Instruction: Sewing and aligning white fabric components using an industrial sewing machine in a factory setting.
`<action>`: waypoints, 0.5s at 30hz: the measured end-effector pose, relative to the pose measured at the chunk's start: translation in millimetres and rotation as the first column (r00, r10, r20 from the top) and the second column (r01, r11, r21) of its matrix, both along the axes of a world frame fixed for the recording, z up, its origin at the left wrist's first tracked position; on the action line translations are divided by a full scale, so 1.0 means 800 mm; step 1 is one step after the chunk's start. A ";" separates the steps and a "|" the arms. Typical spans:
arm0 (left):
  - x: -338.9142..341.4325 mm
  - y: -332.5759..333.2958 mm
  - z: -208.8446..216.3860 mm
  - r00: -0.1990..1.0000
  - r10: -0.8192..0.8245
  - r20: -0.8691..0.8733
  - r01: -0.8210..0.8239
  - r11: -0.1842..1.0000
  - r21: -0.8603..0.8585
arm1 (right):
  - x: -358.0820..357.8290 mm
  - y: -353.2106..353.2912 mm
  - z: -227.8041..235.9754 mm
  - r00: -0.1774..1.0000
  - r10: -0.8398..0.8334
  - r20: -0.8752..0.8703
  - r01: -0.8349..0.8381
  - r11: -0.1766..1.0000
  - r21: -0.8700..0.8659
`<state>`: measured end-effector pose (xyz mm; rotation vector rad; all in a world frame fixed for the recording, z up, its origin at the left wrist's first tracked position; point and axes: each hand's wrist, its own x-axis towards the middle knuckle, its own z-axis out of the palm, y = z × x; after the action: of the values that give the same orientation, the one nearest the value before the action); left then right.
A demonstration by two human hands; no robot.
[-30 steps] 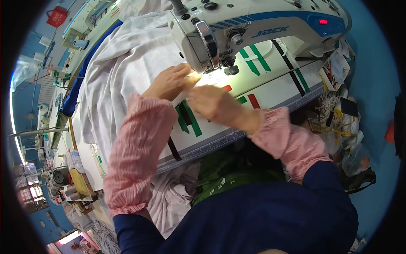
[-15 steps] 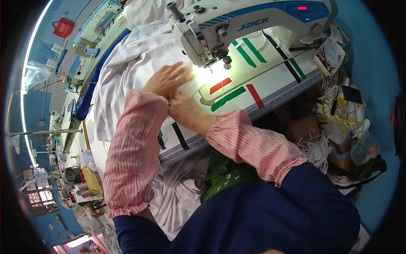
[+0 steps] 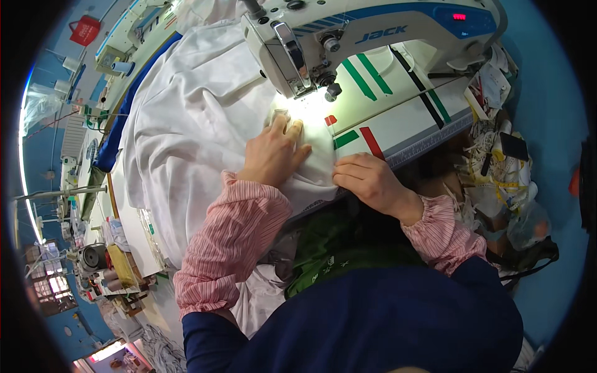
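White fabric (image 3: 180,124) lies in loose folds over the left of the sewing table and under the lit head of a sewing machine (image 3: 292,56). My left hand (image 3: 275,152) rests flat on the fabric, just short of the needle area, with its fingers spread. At the fabric's right edge, my right hand (image 3: 373,182) pinches the cloth between thumb and fingers, close to the table's front edge. The needle and presser foot are lost in the bright lamp glare.
Red and green tape strips (image 3: 372,142) mark the table, and a ruler (image 3: 429,140) runs along its front edge. To the right hangs a heap of scraps and measuring tape (image 3: 513,161). A green cloth (image 3: 348,255) covers my lap. Another sewing machine (image 3: 115,46) stands at the far left.
My hands, close together before, are now apart. The right has moved right with the fabric edge; the left lies flat nearer the needle. Cloth now covers part of the tape strips.
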<state>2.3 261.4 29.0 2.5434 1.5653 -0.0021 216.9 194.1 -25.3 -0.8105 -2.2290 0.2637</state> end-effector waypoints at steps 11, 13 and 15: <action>-0.040 0.029 -0.018 0.987 -0.063 0.150 0.061 0.998 0.017 | -0.030 0.038 0.016 0.909 -0.413 0.050 0.412 0.877 -0.248; -0.059 0.046 -0.007 0.965 -0.119 0.235 0.096 0.990 0.105 | -0.045 0.056 0.018 0.873 -0.449 0.190 0.487 0.828 -0.277; -0.095 0.061 0.008 0.934 -0.172 0.314 0.088 0.960 0.266 | -0.062 0.070 0.016 0.851 -0.440 0.285 0.490 0.861 -0.134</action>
<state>-73.5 310.5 35.4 2.6443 1.3332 0.6163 167.1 250.3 -12.8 -1.5425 -2.1607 0.1580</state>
